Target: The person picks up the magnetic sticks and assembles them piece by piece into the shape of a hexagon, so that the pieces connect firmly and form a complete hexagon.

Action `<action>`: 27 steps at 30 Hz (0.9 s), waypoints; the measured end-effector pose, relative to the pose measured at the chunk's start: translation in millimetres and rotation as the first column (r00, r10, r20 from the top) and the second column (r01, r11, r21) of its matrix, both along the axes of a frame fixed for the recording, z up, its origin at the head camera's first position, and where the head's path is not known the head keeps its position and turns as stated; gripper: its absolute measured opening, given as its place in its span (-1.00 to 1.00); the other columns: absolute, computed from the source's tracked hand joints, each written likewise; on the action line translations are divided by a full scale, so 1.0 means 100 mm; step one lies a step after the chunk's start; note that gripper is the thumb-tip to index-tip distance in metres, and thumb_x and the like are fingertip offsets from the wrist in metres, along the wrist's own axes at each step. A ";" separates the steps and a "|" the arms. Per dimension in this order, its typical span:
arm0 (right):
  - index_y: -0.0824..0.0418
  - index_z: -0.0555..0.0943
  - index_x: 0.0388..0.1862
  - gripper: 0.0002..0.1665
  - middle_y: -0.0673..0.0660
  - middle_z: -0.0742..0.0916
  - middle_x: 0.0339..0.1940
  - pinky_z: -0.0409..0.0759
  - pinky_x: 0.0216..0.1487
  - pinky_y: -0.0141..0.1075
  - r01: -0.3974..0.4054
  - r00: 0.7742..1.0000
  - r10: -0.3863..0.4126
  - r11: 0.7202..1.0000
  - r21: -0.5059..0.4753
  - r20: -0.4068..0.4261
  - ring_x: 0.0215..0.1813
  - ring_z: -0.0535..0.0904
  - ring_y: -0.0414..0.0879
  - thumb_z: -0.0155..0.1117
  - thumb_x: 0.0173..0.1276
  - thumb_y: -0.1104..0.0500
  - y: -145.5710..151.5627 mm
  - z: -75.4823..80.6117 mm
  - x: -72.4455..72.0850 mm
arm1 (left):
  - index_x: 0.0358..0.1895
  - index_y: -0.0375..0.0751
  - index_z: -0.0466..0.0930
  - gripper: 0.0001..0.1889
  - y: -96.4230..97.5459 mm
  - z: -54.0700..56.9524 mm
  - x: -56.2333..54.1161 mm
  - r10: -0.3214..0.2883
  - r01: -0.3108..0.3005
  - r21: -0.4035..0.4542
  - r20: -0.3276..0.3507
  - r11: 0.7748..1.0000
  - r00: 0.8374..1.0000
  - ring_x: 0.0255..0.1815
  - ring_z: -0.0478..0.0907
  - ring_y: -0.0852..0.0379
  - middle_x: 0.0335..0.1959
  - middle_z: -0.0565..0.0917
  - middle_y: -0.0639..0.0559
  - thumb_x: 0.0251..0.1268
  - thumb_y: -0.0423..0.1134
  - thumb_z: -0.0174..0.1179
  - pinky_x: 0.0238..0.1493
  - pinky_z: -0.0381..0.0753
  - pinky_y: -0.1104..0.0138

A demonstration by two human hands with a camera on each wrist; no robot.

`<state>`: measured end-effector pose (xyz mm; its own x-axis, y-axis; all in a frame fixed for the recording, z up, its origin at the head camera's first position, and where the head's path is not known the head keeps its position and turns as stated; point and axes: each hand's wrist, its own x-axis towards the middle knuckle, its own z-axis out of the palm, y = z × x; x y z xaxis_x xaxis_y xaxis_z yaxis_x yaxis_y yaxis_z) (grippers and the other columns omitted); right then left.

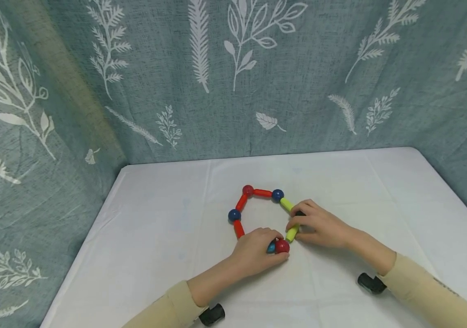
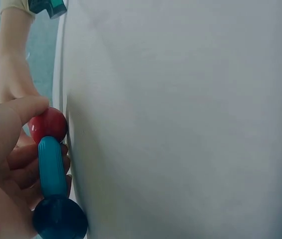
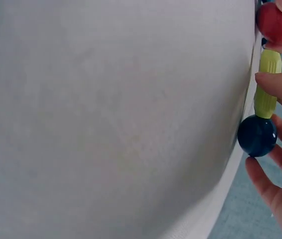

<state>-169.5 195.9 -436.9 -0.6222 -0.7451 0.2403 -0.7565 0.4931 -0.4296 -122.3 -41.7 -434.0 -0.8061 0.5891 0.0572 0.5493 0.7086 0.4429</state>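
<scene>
A ring of balls and sticks lies on the white table. My left hand (image 1: 258,253) holds a red ball (image 1: 282,246) between thumb and fingers. A light blue stick (image 2: 53,167) joins that ball to a dark blue ball (image 2: 60,219), both partly hidden by the hand in the head view. My right hand (image 1: 323,228) pinches a yellow-green stick (image 1: 292,233), whose other end meets a dark blue ball (image 3: 257,136) beside the fingers. The stick's near end is close to the red ball; whether they touch, I cannot tell.
Another yellow-green stick (image 1: 286,203) leads to a blue ball (image 1: 277,196). Red sticks (image 1: 262,193) link it with a red ball (image 1: 248,190) and another blue ball (image 1: 235,215). A patterned curtain (image 1: 217,114) hangs behind the white-covered table (image 1: 168,205).
</scene>
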 end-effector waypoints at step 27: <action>0.34 0.34 0.36 -0.31 0.12 0.62 -0.27 0.48 -0.43 -0.32 0.422 0.867 -0.452 0.889 0.175 0.207 -0.42 0.47 -0.12 0.25 0.39 0.01 -0.38 0.07 -0.33 | 0.44 -0.38 0.17 -0.43 -0.39 -0.05 -0.85 0.261 -0.284 0.265 0.119 0.921 0.958 0.45 0.17 -0.17 0.43 0.26 -0.26 0.42 -0.33 0.05 0.37 0.23 0.06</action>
<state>-202.6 158.2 -430.2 -0.9175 -0.3968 -0.0283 -0.3349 0.8087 -0.4836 -207.6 -80.3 -438.8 -0.9420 0.3155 0.1149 0.3066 0.6688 0.6773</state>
